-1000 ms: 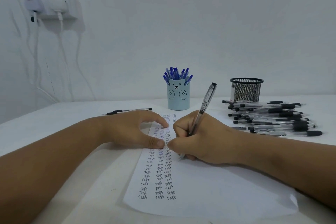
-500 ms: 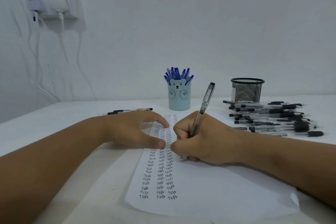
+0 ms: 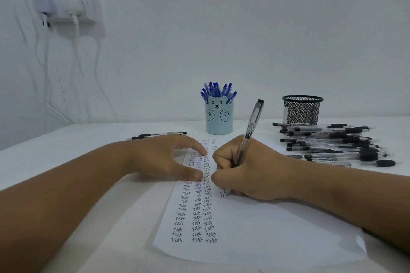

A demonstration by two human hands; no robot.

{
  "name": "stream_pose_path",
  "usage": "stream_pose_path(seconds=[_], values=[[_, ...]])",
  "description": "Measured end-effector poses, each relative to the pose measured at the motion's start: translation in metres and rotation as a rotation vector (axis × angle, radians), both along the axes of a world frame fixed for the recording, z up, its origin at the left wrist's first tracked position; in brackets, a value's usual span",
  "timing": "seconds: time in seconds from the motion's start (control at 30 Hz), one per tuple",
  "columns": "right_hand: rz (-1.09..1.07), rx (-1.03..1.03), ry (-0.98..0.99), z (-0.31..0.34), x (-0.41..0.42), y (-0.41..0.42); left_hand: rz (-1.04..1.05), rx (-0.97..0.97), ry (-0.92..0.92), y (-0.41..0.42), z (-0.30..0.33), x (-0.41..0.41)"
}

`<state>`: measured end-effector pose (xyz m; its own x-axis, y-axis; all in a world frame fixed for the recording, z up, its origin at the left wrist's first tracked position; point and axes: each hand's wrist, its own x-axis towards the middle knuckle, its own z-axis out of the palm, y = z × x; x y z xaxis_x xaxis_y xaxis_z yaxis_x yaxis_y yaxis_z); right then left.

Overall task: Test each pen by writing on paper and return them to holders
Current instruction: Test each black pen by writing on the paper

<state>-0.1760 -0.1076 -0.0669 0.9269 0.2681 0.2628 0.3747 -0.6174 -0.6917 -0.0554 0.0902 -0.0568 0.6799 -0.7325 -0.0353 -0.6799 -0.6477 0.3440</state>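
Note:
My right hand (image 3: 248,173) grips a clear pen with a black cap end (image 3: 251,126), its tip down on the white paper (image 3: 255,235) at the start of a fourth column of "Test" words. My left hand (image 3: 164,157) rests on the paper's left edge with thumb and forefinger spread, holding the sheet flat. A light blue bear holder (image 3: 219,121) full of blue pens stands behind the paper. A black mesh holder (image 3: 302,109) stands at the back right, with a pile of black pens (image 3: 332,142) lying in front of it.
One black pen (image 3: 158,135) lies on the white table (image 3: 66,153) behind my left hand. A wall-mounted socket shelf (image 3: 66,4) with hanging white cables is at the upper left. The wall runs close behind the holders.
The pen's top end has tilted slightly left and back as my right hand writes; the tip sits a little lower on the sheet. My left hand has stayed in place.

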Motion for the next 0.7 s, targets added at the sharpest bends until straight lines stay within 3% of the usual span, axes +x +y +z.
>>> stream_pose_path(seconds=[0.7], values=[[-0.016,0.039,0.0,-0.002,0.0018,-0.0024,-0.008,-0.008,-0.002,0.0016,-0.0012,0.0043]])
